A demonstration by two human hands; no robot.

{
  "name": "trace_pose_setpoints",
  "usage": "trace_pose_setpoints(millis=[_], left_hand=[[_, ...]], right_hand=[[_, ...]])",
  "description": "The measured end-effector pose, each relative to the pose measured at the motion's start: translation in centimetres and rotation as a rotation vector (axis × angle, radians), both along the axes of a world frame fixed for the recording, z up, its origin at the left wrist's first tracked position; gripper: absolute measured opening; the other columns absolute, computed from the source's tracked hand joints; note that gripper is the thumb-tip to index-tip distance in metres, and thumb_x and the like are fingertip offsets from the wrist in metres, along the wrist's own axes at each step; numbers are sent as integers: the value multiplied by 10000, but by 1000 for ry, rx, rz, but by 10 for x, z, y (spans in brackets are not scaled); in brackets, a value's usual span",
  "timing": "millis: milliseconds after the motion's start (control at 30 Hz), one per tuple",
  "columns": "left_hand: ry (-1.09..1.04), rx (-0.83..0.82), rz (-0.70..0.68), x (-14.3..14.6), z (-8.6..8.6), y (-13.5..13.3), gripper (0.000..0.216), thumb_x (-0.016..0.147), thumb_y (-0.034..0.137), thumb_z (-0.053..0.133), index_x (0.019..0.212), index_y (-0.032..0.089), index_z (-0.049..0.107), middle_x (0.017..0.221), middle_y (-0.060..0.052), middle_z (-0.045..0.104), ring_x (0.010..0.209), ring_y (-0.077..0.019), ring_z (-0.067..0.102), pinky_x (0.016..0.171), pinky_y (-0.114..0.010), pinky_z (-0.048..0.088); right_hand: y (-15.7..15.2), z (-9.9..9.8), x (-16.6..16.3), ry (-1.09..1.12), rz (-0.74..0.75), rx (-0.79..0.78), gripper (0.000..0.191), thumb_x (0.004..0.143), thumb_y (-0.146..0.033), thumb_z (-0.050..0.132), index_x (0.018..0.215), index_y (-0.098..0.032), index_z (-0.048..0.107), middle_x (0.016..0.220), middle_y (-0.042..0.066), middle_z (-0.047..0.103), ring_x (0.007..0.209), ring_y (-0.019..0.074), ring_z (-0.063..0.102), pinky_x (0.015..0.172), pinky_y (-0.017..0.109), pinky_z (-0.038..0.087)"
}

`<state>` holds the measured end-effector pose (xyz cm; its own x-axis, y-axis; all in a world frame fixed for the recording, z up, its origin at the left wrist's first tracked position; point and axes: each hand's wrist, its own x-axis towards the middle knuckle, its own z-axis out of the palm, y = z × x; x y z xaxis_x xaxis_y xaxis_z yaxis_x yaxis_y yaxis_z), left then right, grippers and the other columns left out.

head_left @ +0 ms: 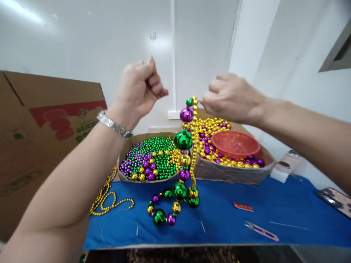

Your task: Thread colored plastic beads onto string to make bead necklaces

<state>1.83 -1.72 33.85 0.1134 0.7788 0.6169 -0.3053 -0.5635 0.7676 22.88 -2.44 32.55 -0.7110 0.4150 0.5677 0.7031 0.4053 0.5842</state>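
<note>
My left hand [142, 87] is raised in a closed fist at chest height. My right hand [230, 96] is closed in a pinch beside the top of a bead strand [183, 140]. The strand of green, purple and gold balls hangs between the two hands, with a thin gold bead chain alongside it. Its lower end lies curled on the blue cloth [219, 215]. Whether a thin thread runs into my left fist I cannot make out. A silver bracelet sits on my left wrist.
Two cardboard trays behind: one [124, 153] with green, purple and gold beads, one [233, 171] with gold and purple beads and a red plastic bowl [236, 143]. A gold bead chain [108, 199], a red lighter [243, 207], snips [261, 231], a phone [336, 199], a large carton [41, 120] at left.
</note>
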Motion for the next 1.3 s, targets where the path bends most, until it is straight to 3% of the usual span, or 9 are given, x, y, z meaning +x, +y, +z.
trace_pose_setpoints(millis=[167, 267, 433, 600, 767, 867, 1033, 1133, 1300], left_hand=[[-28, -153, -147, -7, -72, 22, 297, 870, 206, 523, 615, 189, 370, 512, 84, 296, 423, -41, 382, 576, -252, 464], [-11, -191, -251, -8, -107, 29, 309, 833, 257, 578, 609, 188, 376, 504, 85, 313, 426, -47, 360, 553, -250, 466], [88, -195, -237, 6, -151, 23, 336, 831, 382, 576, 647, 189, 371, 549, 88, 322, 457, -51, 333, 539, -231, 449], [434, -157, -194, 28, -188, 12, 261, 857, 391, 508, 723, 190, 410, 605, 73, 396, 507, -72, 405, 522, -216, 390], [923, 133, -152, 41, -212, 9, 104, 775, 234, 595, 854, 170, 576, 569, 68, 429, 522, -93, 397, 508, -214, 310], [1076, 254, -109, 47, -224, 9, 117, 739, 191, 621, 854, 169, 629, 640, 31, 525, 584, -113, 463, 561, -223, 347], [1154, 271, -57, 52, -242, 7, 95, 695, 162, 639, 789, 173, 629, 665, 20, 557, 609, -125, 499, 559, -216, 352], [1119, 222, -22, 55, -248, 3, 125, 686, 152, 630, 805, 176, 602, 619, 42, 524, 573, -116, 488, 513, -205, 320], [1069, 279, 104, 60, -251, -1, 142, 711, 128, 589, 845, 177, 590, 643, 28, 569, 581, -127, 529, 532, -214, 352]], right_hand=[[9, -70, 4, -36, 42, -114, 372, 895, -166, 395, 528, -177, 454, 571, 21, 492, 637, 126, 445, 597, 302, 313], [9, -103, 8, 20, 38, -305, 345, 884, -135, 409, 550, -176, 482, 589, 39, 492, 616, 139, 392, 608, 315, 283], [-3, -147, 21, 113, -5, -421, 292, 906, -202, 441, 644, -156, 564, 675, 63, 542, 658, 155, 428, 632, 296, 308], [-22, -186, 37, 248, -66, -544, 303, 940, -254, 413, 685, -174, 555, 694, 30, 547, 663, 139, 495, 611, 248, 350], [-35, -206, 40, 355, -127, -603, 360, 957, -327, 376, 661, -186, 524, 681, 22, 521, 665, 144, 499, 615, 256, 360], [-42, -220, 36, 419, -155, -584, 357, 889, -446, 490, 641, -191, 503, 696, 24, 505, 686, 161, 484, 624, 269, 356], [-52, -246, 28, 516, -154, -451, 297, 757, -411, 668, 652, -194, 495, 719, 31, 490, 716, 191, 445, 621, 284, 329], [-54, -259, 24, 618, -104, -379, 182, 824, -246, 571, 661, -189, 514, 704, 39, 477, 723, 198, 422, 649, 306, 310], [-59, -278, 16, 778, -61, -408, 306, 891, -157, 435, 594, -193, 501, 614, 22, 438, 652, 173, 396, 639, 308, 294]])
